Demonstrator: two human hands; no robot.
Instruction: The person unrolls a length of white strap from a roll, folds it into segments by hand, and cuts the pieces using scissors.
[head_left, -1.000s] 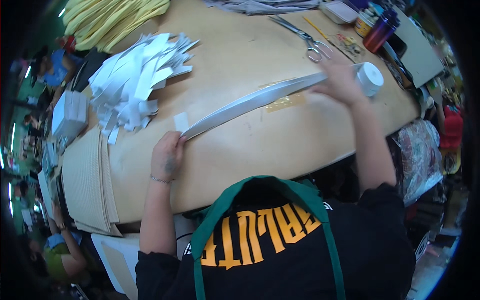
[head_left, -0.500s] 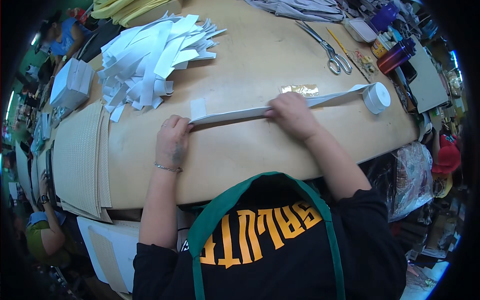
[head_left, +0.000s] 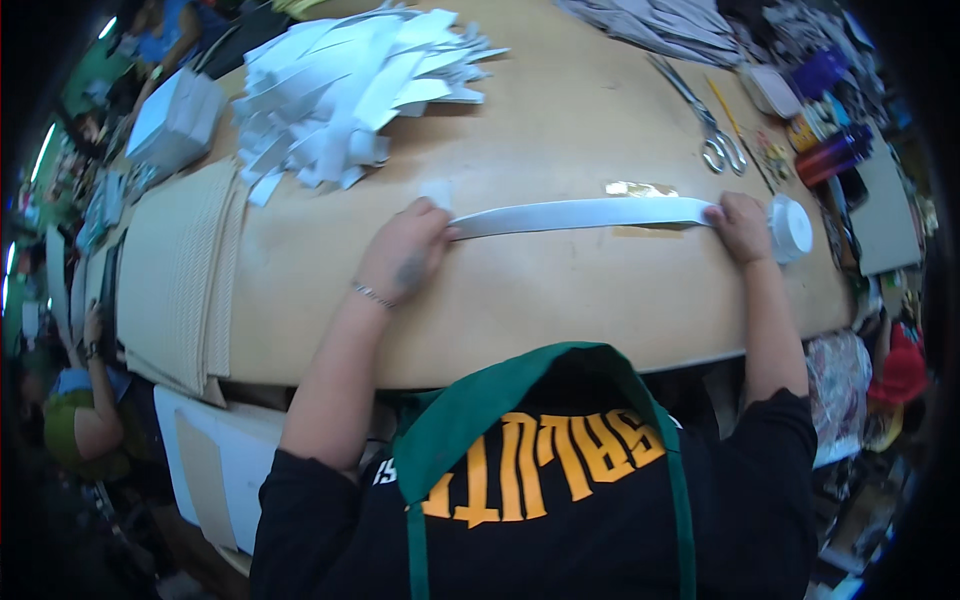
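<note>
A white strip [head_left: 580, 214] of tape or elastic lies stretched flat across the tan table [head_left: 520, 310]. Its left end is pinched in my left hand [head_left: 408, 250]. My right hand [head_left: 742, 230] grips it at the right, just beside a white roll [head_left: 792, 228]. Under the middle of the strip is a patch of shiny brown tape [head_left: 640, 189]. A small pale square piece [head_left: 437, 192] lies just behind my left hand. Farther back, to the left, is a loose heap of cut white strips [head_left: 340, 90].
Scissors [head_left: 700, 115], a yellow pencil [head_left: 722, 100], a bottle [head_left: 832, 155] and grey cloth [head_left: 650, 25] occupy the back right. Textured sheets [head_left: 170, 280] and a white stack [head_left: 175, 115] sit at the left. Co-workers [head_left: 85, 420] [head_left: 170, 40] are at the left.
My right hand moved leftward along the strip, then back right to beside the roll. The strip straightened and lies flatter. The view shifted, so the tabletop appears farther right.
</note>
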